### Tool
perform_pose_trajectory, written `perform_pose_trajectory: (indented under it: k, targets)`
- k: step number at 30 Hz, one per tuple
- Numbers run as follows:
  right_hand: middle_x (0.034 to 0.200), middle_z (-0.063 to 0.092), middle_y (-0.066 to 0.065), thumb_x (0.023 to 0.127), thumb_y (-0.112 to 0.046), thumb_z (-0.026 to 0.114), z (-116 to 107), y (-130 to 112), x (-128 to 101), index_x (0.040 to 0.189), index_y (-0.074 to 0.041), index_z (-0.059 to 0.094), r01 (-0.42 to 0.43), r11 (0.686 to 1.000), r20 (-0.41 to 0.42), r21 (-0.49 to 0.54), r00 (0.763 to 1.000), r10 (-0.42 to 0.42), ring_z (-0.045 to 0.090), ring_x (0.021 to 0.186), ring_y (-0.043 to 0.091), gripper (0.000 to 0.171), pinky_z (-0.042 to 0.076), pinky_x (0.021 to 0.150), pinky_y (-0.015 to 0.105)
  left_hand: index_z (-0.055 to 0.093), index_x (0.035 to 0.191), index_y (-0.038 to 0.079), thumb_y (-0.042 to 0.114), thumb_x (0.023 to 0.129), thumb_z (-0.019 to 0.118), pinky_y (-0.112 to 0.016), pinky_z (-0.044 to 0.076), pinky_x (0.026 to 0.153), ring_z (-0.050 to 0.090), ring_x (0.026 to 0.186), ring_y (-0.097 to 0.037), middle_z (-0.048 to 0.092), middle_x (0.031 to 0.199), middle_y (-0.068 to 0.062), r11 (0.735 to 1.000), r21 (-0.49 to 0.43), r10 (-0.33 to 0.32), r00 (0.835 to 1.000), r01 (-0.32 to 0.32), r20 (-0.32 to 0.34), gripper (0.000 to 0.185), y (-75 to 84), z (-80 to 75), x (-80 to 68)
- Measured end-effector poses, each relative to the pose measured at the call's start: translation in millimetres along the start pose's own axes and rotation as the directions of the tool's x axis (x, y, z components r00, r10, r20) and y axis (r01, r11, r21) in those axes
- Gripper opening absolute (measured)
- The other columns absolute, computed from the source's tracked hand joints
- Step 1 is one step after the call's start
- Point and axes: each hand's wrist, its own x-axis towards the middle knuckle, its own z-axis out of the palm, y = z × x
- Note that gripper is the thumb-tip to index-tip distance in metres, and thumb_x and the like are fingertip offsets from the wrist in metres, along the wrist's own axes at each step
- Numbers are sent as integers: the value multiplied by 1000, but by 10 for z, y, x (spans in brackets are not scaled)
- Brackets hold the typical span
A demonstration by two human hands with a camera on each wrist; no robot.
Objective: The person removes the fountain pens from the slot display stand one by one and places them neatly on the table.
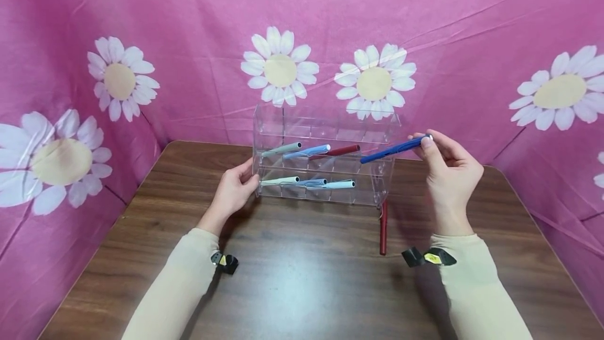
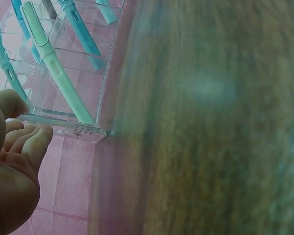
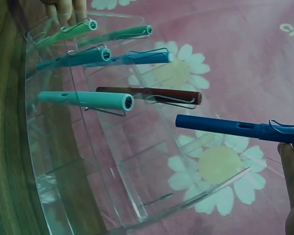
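A brown wooden table lies nearest. On it, just in front of a clear acrylic rack, lies a dark red pen, near the rack's right corner. The left hand rests against the rack's left end, fingers loosely curved and touching its edge. The right hand is raised to the right of the rack, fingertips pinching the end of a blue pen whose far tip points into the rack's upper right. Six pens lie in the rack's two rows. Behind the rack hangs pink cloth with daisies.
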Motion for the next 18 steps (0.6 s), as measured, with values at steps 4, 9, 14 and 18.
perform_pose_trajectory:
  k: [4,9,14,18]
  targets:
    - [93,82,23,88,9,81,-21,-48,3,115,24,71,-40,999,-15,15,999,41,83,83,28,32,66,82,36,53,155,-3,0,102,61,-41,54,110,66,133,-37,66,141,-26,1000,14,-4,1000,5,-5,54,-28,-6,-17]
    - [94,82,25,88,9,81,-85,-57,-56,117,24,70,-78,997,-26,20,997,79,83,80,30,35,66,75,39,53,155,-4,0,102,60,-42,54,110,65,133,-38,66,141,-28,1000,12,-10,1000,10,-1,53,-54,-2,-72]
    - [93,82,24,89,10,80,-144,-62,-44,117,25,70,-72,997,-10,17,997,72,83,79,30,33,67,73,37,53,155,-4,0,102,60,-33,55,108,65,133,-37,66,141,-27,1000,12,-10,1000,10,0,54,-48,-2,-57]
    - [92,83,21,91,7,79,-195,-76,1,118,22,71,-61,997,14,-42,998,61,83,78,27,32,67,72,29,53,155,-3,1,102,60,-22,54,106,65,133,-36,66,141,-27,1000,8,3,1000,-3,-1,54,-31,6,0]
